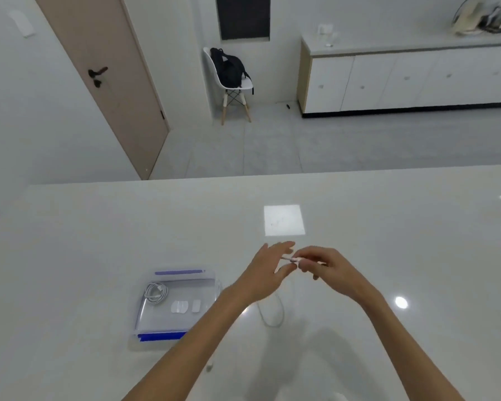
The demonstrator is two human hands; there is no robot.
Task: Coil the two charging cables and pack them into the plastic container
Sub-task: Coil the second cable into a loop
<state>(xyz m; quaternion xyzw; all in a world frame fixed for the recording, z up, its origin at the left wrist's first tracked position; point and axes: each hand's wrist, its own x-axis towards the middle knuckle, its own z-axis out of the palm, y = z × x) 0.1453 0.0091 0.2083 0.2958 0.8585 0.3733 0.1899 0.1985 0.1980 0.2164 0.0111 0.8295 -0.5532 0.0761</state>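
Coiling of the second lead is judged to be in hand, and half the job looks done: one coiled cable [156, 294] is already seen lying in the far left corner of the container [180, 272], which sits open on the surface [388, 227] just left of the arms.

The loose cable [272, 316] is being worked above the surface. Its white end [293, 259] is pinched between thumb and fingertips of the right hand [330, 267], a closed grip on the plug. The left hand [268, 270] is held with fingers fairly straight, an open grip, and the lead is laid across them; whether it is also trapped by the thumb cannot be told. A slack loop is left hanging below the left wrist down to the surface.

To do this step well, the left fingers are best used as a former. Each turn should be laid beside the one before, not crossed over it, and kept loose enough that no kink is forced near the plug. Slack should be fed up smoothly so the tail is not dragged or flicked. The turns should be kept small, since the coil has to be fitted beside the one already packed.
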